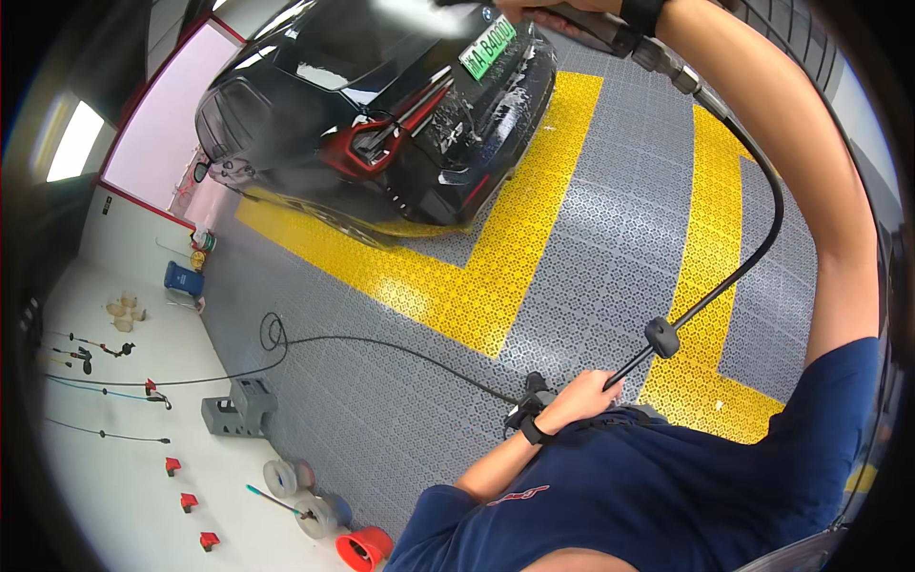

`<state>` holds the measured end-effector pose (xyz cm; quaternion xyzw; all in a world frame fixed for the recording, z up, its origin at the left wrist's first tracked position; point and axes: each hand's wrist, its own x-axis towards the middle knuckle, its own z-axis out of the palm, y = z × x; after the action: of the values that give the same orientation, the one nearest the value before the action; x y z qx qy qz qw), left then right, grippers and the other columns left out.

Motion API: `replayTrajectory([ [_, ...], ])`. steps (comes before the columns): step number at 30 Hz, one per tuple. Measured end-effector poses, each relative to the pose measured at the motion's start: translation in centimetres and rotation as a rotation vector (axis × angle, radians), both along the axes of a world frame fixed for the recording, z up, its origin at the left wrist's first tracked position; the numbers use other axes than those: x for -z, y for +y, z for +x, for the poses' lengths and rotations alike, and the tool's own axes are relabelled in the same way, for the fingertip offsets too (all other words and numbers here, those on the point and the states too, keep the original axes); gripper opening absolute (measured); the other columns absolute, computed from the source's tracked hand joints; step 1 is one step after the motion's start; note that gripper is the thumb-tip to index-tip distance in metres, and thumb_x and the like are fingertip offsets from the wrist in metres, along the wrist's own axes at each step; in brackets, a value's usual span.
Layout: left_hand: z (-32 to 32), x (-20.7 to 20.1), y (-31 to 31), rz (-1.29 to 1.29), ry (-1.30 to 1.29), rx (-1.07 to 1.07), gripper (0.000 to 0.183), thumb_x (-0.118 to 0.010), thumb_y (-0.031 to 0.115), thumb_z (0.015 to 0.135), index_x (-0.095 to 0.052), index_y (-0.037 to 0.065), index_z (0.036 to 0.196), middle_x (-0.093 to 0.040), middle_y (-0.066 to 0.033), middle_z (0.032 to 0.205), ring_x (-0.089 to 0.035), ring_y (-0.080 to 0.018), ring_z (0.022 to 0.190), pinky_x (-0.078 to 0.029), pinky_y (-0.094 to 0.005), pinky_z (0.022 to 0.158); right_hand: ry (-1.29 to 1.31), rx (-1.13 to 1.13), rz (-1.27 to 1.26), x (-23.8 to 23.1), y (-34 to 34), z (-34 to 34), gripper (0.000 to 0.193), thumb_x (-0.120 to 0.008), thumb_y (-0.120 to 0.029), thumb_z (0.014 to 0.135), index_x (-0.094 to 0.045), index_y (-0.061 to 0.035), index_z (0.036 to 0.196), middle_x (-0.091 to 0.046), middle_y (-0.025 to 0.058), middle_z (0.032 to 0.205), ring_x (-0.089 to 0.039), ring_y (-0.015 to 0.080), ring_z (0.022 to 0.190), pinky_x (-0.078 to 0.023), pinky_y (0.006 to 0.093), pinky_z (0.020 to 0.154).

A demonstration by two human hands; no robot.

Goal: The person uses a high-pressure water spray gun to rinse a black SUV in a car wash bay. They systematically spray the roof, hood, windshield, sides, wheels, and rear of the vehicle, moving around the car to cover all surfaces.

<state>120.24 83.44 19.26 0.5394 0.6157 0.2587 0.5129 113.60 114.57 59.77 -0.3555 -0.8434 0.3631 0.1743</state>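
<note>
My left hand [583, 395], a dark band on its wrist, is closed around a black hose [777, 205] in front of my waist. From there the hose loops up on the right to a pressure washer gun [602, 30]. My raised right hand [558, 8] grips this gun at the top edge, where the picture cuts off part of the hand and the gun's front. A black bead-like stopper [660, 337] sits on the hose above my left hand. Beyond the gun stands a wet black car [315, 95], rear toward me, with white foam streaks and mist around its tail light.
The hose trails left across grey and yellow floor tiles [429, 296]. Along the left wall are grey step blocks [243, 408], clear buckets [315, 515], a red-orange bucket [364, 548], a blue bin [183, 278] and hanging spray lances [105, 391]. A tyre [796, 38] shows at upper right.
</note>
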Motion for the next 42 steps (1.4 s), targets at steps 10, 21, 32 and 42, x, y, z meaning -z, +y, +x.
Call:
replayTrajectory([
  [10,8.7,0.7,-3.4,-0.068,-0.025,-0.102,0.039,-0.057,0.036,0.101,-0.074,0.005,0.084,-0.048,-0.008,0.05,-0.043,-0.0171,0.045,-0.033,-0.0369,0.049,-0.065,-0.068,-0.056,7.1,3.0,9.2,0.013,-0.059,-0.009,0.07,-0.057,-0.0028,0.058,-0.054,0.0086,0.051,-0.051,0.0209,0.038,-0.04,0.0347,0.037],
  [21,10.7,0.7,-6.8,-0.151,0.135,-0.168,0.038,-0.06,0.038,0.099,-0.075,0.005,0.086,-0.049,-0.0094,0.052,-0.046,-0.0169,0.048,-0.036,-0.0363,0.051,-0.061,-0.107,-0.241,16.3,3.1,14.6,0.014,-0.06,-0.006,0.076,-0.059,0.0067,0.07,-0.054,0.0111,0.051,-0.05,0.0185,0.036,-0.04,0.0345,0.035],
  [32,13.3,1.6,-15.3,-0.227,0.263,-0.423,0.03,-0.064,0.035,0.094,-0.076,0.007,0.093,-0.06,-0.0143,0.061,-0.059,-0.0272,0.055,-0.045,-0.0386,0.057,-0.146,-0.219,-0.436,22.1,-2.1,12.1,0.017,-0.056,-0.009,0.078,-0.052,-0.0006,0.064,-0.05,0.01,0.051,-0.046,0.0183,0.037,-0.038,0.0351,0.036],
  [42,21.3,3.0,-25.4,-0.322,0.221,-0.664,0.028,-0.067,0.035,0.092,-0.076,0.009,0.091,-0.064,-0.0136,0.063,-0.065,-0.0313,0.06,-0.049,-0.0402,0.059,-0.216,-0.309,-0.397,26.9,-12.8,8.2,0.013,-0.056,-0.007,0.077,-0.051,-0.0009,0.066,-0.051,0.0111,0.052,-0.048,0.0212,0.039,-0.039,0.0369,0.037],
])
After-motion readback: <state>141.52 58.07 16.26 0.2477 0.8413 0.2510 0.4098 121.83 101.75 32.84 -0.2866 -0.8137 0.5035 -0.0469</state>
